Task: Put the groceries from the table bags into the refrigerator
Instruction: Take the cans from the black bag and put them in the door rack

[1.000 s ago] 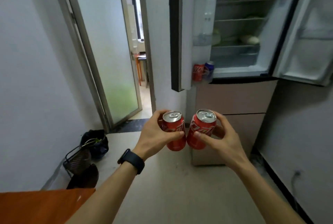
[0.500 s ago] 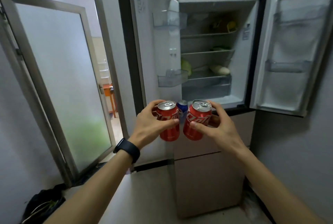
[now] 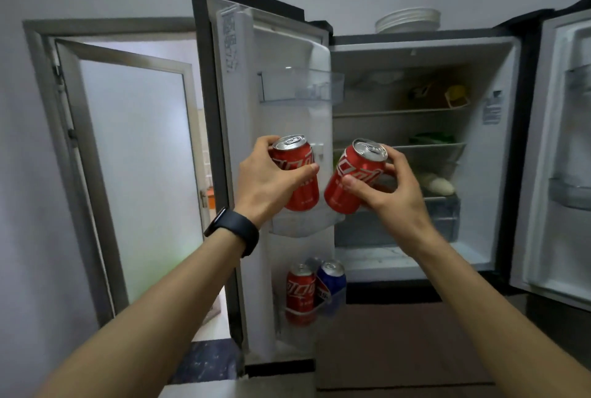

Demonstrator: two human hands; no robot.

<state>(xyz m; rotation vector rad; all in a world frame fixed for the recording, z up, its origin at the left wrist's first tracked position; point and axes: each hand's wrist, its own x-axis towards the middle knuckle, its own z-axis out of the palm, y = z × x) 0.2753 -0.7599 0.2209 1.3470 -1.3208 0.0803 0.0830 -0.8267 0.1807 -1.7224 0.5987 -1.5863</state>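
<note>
My left hand (image 3: 267, 181) grips a red soda can (image 3: 302, 186) upright in front of the left fridge door's middle bin (image 3: 300, 226). My right hand (image 3: 395, 188) holds a second red soda can (image 3: 353, 178), tilted with its top to the right, just beside the first. Both cans hover above that bin. The refrigerator (image 3: 415, 42) stands with both upper doors open. In the left door's bottom bin sit a red can (image 3: 300, 293) and a blue can (image 3: 331, 282).
Inside shelves hold a yellow item (image 3: 457, 95), green produce (image 3: 431, 138) and a pale vegetable (image 3: 436, 185). White plates (image 3: 407, 18) lie on top of the fridge. The right door (image 3: 563, 157) swings out at right. A frosted-glass room door (image 3: 134, 173) stands open at left.
I have stepped closer and the view has tilted up. Both hands rose with their cans from the lower door bin's height to the middle bin; the right can now tilts.
</note>
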